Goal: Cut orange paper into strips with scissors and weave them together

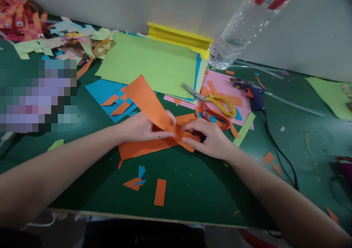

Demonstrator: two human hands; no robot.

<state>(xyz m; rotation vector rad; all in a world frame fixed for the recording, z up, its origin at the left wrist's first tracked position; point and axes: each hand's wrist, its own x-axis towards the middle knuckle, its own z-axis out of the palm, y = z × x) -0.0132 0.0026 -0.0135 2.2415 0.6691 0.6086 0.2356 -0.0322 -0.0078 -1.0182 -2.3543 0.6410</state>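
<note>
The person's work centres on a long orange paper strip point(154, 105), lying to the left of the steel scissors with red and yellow handles point(202, 97) and on the person's side of them. The left hand point(140, 127) is nearly closed on the strip, thumb below and fingers at its upper edge near the middle, while the right hand point(210, 136) has its shorter end between thumb and curled fingers, also almost closed (how firmly either one presses cannot be told). The step in hand looks like folding or shaping — the paper bends where the two sets of fingertips nearly meet. Any further shaping would call for one hand to steady that bend and the other to line up the edges, with a light pinch so that the paper does not crease askew. More orange paper point(137, 149) lies beneath the hands, left of the scissors; farther left is a blue paper sheet point(100, 94) with orange strips on it. A stack of light green paper sheets point(151, 62) reaches under the blades, and a dark blue glue gun point(257, 99) rests to the right of the scissors.
</note>
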